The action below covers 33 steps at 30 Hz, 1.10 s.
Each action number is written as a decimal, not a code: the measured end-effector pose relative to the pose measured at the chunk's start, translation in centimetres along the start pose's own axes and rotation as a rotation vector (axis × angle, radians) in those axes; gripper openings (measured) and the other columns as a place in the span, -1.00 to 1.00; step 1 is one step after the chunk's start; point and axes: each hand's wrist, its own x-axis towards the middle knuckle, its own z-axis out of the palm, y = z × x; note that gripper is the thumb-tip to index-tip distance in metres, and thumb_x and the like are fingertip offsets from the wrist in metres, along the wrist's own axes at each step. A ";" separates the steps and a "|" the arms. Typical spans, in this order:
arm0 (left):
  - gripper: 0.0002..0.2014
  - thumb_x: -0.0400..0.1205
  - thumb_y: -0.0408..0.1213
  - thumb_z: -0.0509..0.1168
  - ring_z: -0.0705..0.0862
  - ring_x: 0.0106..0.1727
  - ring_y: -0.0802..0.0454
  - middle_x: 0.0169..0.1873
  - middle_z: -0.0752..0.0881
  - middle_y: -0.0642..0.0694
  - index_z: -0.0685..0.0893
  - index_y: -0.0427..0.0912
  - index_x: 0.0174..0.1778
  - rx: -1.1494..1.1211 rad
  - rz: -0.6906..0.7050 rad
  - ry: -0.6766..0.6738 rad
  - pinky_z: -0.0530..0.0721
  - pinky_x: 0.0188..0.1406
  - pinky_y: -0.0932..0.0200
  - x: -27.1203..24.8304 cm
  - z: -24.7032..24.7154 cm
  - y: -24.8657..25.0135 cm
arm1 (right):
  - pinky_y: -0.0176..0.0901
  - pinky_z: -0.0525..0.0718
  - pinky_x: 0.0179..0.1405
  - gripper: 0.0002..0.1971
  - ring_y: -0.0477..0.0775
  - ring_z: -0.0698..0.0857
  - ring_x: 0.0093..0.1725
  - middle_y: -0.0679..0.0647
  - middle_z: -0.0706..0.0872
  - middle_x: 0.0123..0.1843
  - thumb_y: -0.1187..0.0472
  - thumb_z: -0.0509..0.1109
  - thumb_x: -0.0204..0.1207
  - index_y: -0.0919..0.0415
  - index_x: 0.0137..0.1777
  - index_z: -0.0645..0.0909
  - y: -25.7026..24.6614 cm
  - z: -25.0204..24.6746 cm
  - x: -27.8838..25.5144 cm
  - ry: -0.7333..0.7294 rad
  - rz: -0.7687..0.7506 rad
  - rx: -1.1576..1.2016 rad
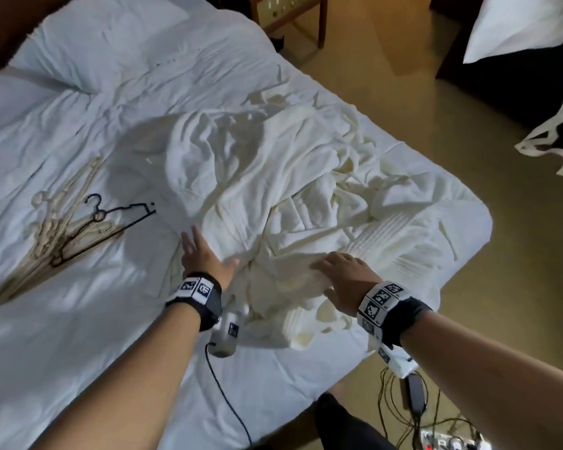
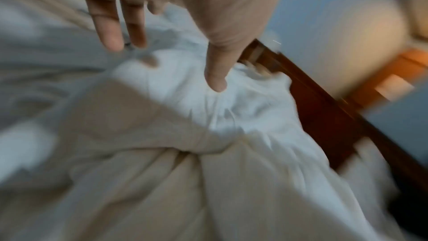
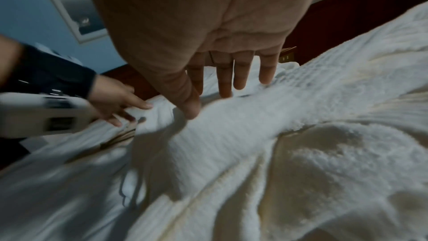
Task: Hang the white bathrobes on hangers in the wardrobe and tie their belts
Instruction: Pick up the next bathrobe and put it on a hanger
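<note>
- Bathrobes (image 1: 290, 196) lie in a rumpled white heap on the bed (image 1: 62, 131), spread from the middle toward its right edge and near right corner; how many robes are in the heap cannot be told.
- Left hand (image 1: 202, 251) is over the heap's left margin with fingers straight and spread, thumb out to the side, gripping nothing; the left wrist view shows the fingers (image 2: 109, 25) stretched above bunched white cloth.
- Right hand (image 1: 342, 277) lies palm down on the near part of the heap, fingers straight and relaxed, holding nothing; in the right wrist view its fingertips (image 3: 224, 87) reach the terry cloth.
- Hangers (image 1: 65, 232), several pale ones and one black wire one, lie in a loose pile on the sheet near the bed's left edge, well apart from the robes.
- Pillow (image 1: 104, 37) sits at the far left corner of the bed.
- Belt (image 1: 556, 134) of white cloth hangs beyond the bed's right edge, against dark furniture.
</note>
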 end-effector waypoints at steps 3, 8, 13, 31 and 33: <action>0.17 0.41 -0.04 0.55 0.26 0.61 -0.18 0.64 0.17 -0.23 -0.19 -0.18 0.68 -0.262 -0.298 -0.012 0.26 0.53 0.01 3.9 0.9 0.0 | 0.04 0.30 0.56 -0.42 0.09 0.27 0.59 -0.01 0.32 0.58 0.07 0.35 0.57 -0.14 0.57 0.29 -1.1 -0.2 -0.4 0.036 0.002 0.028; -0.76 0.48 -0.12 0.28 0.69 0.02 -0.29 -0.04 0.75 -0.25 0.70 -0.15 -0.05 -0.225 -0.081 -0.152 0.67 0.00 0.05 1.6 1.2 -1.6 | 0.02 0.36 0.49 -0.44 0.08 0.30 0.54 -0.03 0.33 0.54 0.05 0.33 0.57 -0.13 0.56 0.30 -2.7 -1.2 -0.2 0.038 -0.021 0.000; -0.73 0.61 -0.25 0.27 0.61 0.31 -0.13 0.27 0.68 -0.08 0.72 -0.07 0.20 0.073 0.239 -0.330 0.51 0.33 0.17 -5.3 0.4 -4.6 | 0.09 0.54 0.35 -0.41 0.17 0.50 0.41 0.11 0.40 0.48 -0.07 0.31 0.60 -0.07 0.59 0.24 -6.6 -2.8 2.8 0.096 0.029 0.110; -0.74 0.56 -0.43 0.32 0.68 0.17 0.06 0.08 0.77 -0.02 0.82 -0.05 0.03 -0.100 0.276 -0.278 0.37 0.08 0.53 -11.7 -6.6 -26.4 | 0.01 0.55 0.35 -0.37 0.21 0.62 0.33 0.12 0.65 0.38 -0.29 0.37 0.43 0.05 0.42 0.55 -25.1 7.2 3.6 -0.248 0.195 -0.040; -0.80 0.54 -0.41 0.40 0.71 0.12 0.08 0.03 0.77 -0.01 0.83 -0.09 0.00 -0.108 0.263 -0.260 0.41 0.07 0.52 -11.0 -6.6 -26.5 | 0.02 0.55 0.35 -0.40 0.22 0.61 0.33 0.12 0.63 0.37 -0.30 0.32 0.47 0.04 0.39 0.57 -24.4 6.8 3.7 -0.190 0.172 -0.073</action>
